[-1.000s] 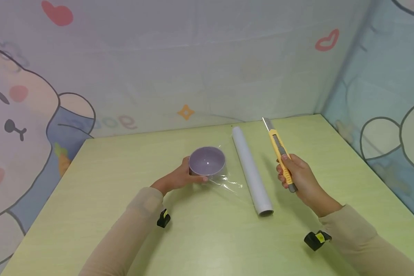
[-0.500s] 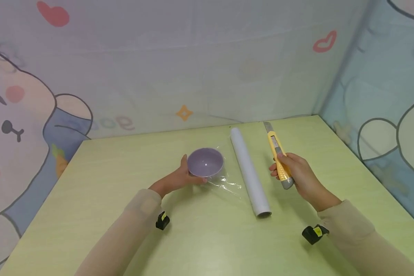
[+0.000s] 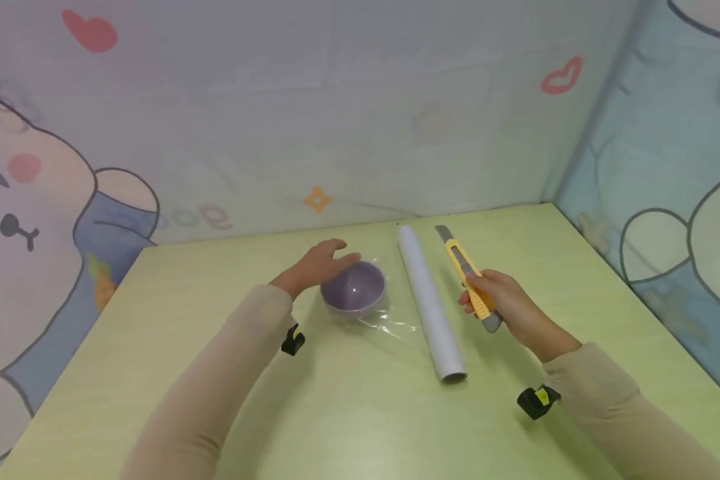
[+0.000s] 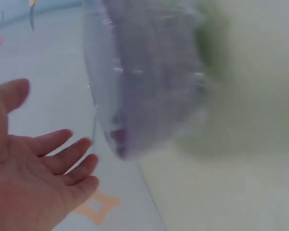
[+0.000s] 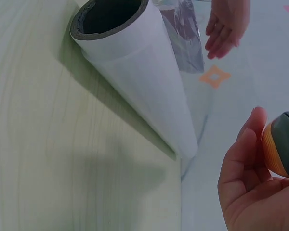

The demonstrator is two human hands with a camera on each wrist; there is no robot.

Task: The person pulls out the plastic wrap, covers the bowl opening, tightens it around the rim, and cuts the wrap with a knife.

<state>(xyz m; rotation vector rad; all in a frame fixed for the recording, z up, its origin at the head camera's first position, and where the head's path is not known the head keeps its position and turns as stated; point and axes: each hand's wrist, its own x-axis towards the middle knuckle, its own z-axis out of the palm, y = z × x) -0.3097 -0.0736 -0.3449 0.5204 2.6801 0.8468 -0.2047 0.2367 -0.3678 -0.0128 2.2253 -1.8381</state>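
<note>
A purple bowl (image 3: 354, 293) stands on the table with clear plastic wrap (image 3: 393, 328) about it, spreading out on its right. My left hand (image 3: 317, 265) hovers over the bowl's back left rim, and in the left wrist view its fingers (image 4: 70, 156) are loosely extended and apart from the bowl (image 4: 156, 82), holding nothing. My right hand (image 3: 507, 300) grips a yellow utility knife (image 3: 463, 267) above the table, thumb on its slider. The blade (image 3: 444, 233) is out and points away from me. In the right wrist view only the knife's grey butt end (image 5: 284, 144) shows clearly.
A white roll (image 3: 429, 300) with a dark hollow core lies lengthwise between the bowl and the knife. The pale green table (image 3: 360, 420) meets a printed cloth backdrop (image 3: 276, 133) at its back edge. Black wrist cameras hang below both sleeves.
My left hand has let go of the bowl's side and risen over its back left rim. The knife in my right hand has tilted and moved slightly left. The bowl stays put.
</note>
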